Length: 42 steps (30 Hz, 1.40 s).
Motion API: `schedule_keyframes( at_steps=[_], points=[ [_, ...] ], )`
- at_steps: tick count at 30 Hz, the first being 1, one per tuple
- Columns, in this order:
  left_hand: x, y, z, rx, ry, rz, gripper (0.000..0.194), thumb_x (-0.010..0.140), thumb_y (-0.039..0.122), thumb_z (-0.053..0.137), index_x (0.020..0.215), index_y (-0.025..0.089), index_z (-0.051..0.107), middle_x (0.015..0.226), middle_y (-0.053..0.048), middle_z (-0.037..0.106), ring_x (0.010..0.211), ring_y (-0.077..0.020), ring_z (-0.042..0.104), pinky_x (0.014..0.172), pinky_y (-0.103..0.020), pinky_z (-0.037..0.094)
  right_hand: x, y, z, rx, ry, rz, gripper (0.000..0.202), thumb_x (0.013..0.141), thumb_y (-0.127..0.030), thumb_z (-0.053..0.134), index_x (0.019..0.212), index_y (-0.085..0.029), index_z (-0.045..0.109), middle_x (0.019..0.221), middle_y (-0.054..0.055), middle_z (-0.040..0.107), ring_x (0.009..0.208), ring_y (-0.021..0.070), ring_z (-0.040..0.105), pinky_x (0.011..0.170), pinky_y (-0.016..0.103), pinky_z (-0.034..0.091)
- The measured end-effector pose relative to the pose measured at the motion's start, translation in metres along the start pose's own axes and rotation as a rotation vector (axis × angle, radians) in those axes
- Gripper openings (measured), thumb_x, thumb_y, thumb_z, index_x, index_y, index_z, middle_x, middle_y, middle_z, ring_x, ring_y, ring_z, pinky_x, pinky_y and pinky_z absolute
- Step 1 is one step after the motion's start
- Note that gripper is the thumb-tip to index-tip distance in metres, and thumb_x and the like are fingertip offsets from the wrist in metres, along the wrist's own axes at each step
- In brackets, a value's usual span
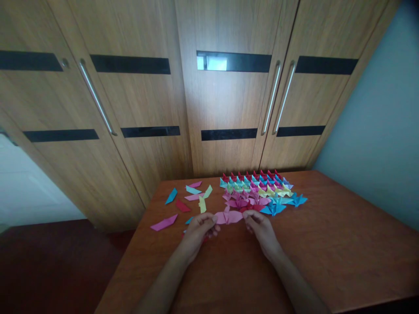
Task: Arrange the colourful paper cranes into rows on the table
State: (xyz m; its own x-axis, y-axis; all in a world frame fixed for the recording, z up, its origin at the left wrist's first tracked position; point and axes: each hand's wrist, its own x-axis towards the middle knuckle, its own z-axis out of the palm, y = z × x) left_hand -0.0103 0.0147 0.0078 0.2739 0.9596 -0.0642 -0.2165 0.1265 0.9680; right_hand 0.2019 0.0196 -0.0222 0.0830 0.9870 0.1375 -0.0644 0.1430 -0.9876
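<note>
A pink origami crane point(228, 217) with its wings spread is stretched between my two hands above the table. My left hand point(200, 230) pinches the tip of its left wing between thumb and fingers. The opposite wing tip is pinched in my right hand point(259, 227). Just beyond the crane lie finished cranes in pink and red, and blue cranes point(274, 206) sit to the right of these. Something red and blue is partly hidden under my left hand.
Behind stand tight rows of small folded cranes point(255, 179) in red, blue, green, pink and yellow. Flat folded paper pieces, such as a magenta one point(164, 223) and a red one point(182, 206), lie scattered left on the brown table point(327, 244). Wooden wardrobe doors point(225, 100) rise behind it.
</note>
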Motion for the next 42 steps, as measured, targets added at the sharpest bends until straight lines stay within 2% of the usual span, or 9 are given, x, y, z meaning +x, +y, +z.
schedule_keyframes(
  at_steps=[4,11,17,21,26,28,31,35,42],
  points=[
    [0.002,0.000,0.002,0.108,0.033,-0.006,0.027,0.076,0.040,0.065,0.070,0.014,0.060,0.065,-0.002,0.065,0.054,-0.0084,0.053,0.050,-0.018,0.035,-0.008,-0.004,0.003,-0.313,0.200,-0.214,0.032,0.079,-0.049,0.056,0.085,-0.018,0.063,0.080,0.005,0.065,0.073,0.0180,0.058,0.066,0.027,0.045],
    [0.002,-0.004,0.009,0.225,0.010,0.009,0.029,0.075,0.043,0.063,0.073,0.015,0.061,0.066,-0.003,0.066,0.055,-0.0104,0.054,0.049,-0.020,0.035,-0.034,-0.008,0.018,-0.660,0.025,-0.339,0.021,0.086,-0.036,0.049,0.078,-0.020,0.059,0.069,0.000,0.061,0.061,0.0131,0.055,0.058,0.022,0.041],
    [0.002,-0.010,0.012,0.281,-0.070,-0.005,0.028,0.074,0.042,0.063,0.072,0.015,0.062,0.064,-0.002,0.067,0.053,-0.0107,0.054,0.051,-0.021,0.037,-0.035,0.001,0.014,-0.861,0.114,-0.411,0.027,0.087,-0.034,0.046,0.065,-0.020,0.052,0.058,-0.002,0.055,0.052,0.0114,0.051,0.051,0.021,0.037],
    [0.002,-0.010,0.012,0.303,-0.104,-0.005,0.023,0.076,0.038,0.062,0.074,0.015,0.063,0.065,-0.003,0.067,0.055,-0.0109,0.055,0.053,-0.021,0.039,-0.035,-0.002,-0.017,-0.916,0.187,-0.452,0.029,0.088,-0.039,0.045,0.073,-0.018,0.060,0.066,0.002,0.064,0.056,0.0125,0.057,0.054,0.020,0.040],
    [0.002,-0.011,0.013,0.304,-0.136,-0.001,0.023,0.076,0.037,0.061,0.075,0.014,0.064,0.065,-0.003,0.065,0.056,-0.0111,0.055,0.054,-0.021,0.040,-0.032,-0.010,-0.087,-1.044,0.346,-0.412,0.036,0.087,-0.047,0.044,0.083,-0.017,0.065,0.071,0.005,0.067,0.056,0.0140,0.060,0.054,0.021,0.042],
    [0.002,-0.011,0.015,0.305,-0.139,-0.001,0.024,0.074,0.038,0.062,0.073,0.014,0.064,0.063,-0.002,0.065,0.055,-0.0113,0.055,0.054,-0.022,0.041,-0.028,-0.014,-0.116,-1.169,0.420,-0.360,0.038,0.087,-0.049,0.043,0.086,-0.018,0.065,0.074,0.006,0.068,0.057,0.0151,0.061,0.053,0.022,0.041],
    [0.002,-0.012,0.016,0.297,-0.139,-0.002,0.024,0.073,0.038,0.063,0.072,0.014,0.063,0.063,-0.002,0.064,0.055,-0.0118,0.055,0.054,-0.022,0.041,-0.020,-0.018,-0.150,-1.401,0.463,-0.160,0.034,0.087,-0.046,0.043,0.093,-0.022,0.066,0.084,0.007,0.070,0.061,0.0175,0.063,0.049,0.023,0.036],
    [0.003,-0.013,0.015,0.312,-0.125,-0.011,0.023,0.074,0.038,0.062,0.072,0.015,0.064,0.063,-0.002,0.065,0.056,-0.0121,0.055,0.054,-0.022,0.041,-0.008,-0.019,-0.170,-1.524,0.403,0.070,0.034,0.089,-0.044,0.039,0.103,-0.027,0.064,0.094,0.008,0.070,0.068,0.0210,0.065,0.050,0.025,0.036],
    [0.005,-0.017,0.011,0.336,-0.135,-0.003,0.022,0.075,0.037,0.061,0.074,0.015,0.064,0.065,-0.002,0.064,0.057,-0.0122,0.056,0.056,-0.022,0.041,0.006,-0.014,-0.174,-1.564,0.303,0.163,0.038,0.090,-0.046,0.034,0.100,-0.024,0.064,0.099,0.011,0.068,0.075,0.0241,0.065,0.057,0.030,0.042]
  ],
)
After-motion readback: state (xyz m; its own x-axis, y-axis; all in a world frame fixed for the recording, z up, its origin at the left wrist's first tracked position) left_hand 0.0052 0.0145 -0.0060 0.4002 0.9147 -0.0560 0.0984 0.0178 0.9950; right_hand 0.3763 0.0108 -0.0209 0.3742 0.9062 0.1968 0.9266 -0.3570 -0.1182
